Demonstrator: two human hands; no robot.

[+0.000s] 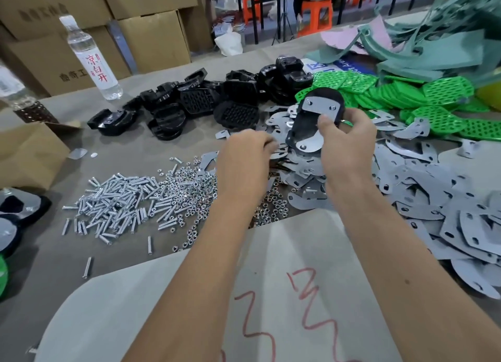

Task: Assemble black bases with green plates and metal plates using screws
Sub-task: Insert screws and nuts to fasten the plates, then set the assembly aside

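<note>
My right hand (349, 142) grips a black base (311, 123) held up and tilted, with a metal plate (321, 105) on its far end and another (309, 145) on its near end. My left hand (244, 155) hovers knuckles-up with curled fingers over the edge of the loose metal plates (423, 199); whether it holds anything is hidden. Screws (116, 204) and nuts (195, 188) lie heaped at the left. Black bases (206, 101) are piled behind, green plates (423, 98) at the right.
A water bottle (92, 61) stands at the back left before cardboard boxes (151, 39). A small box (29, 150) sits at the left edge, finished pieces (16, 212) below it. Grey paper with red marks (271, 294) covers the near table. Green foam scraps (433, 47) lie far right.
</note>
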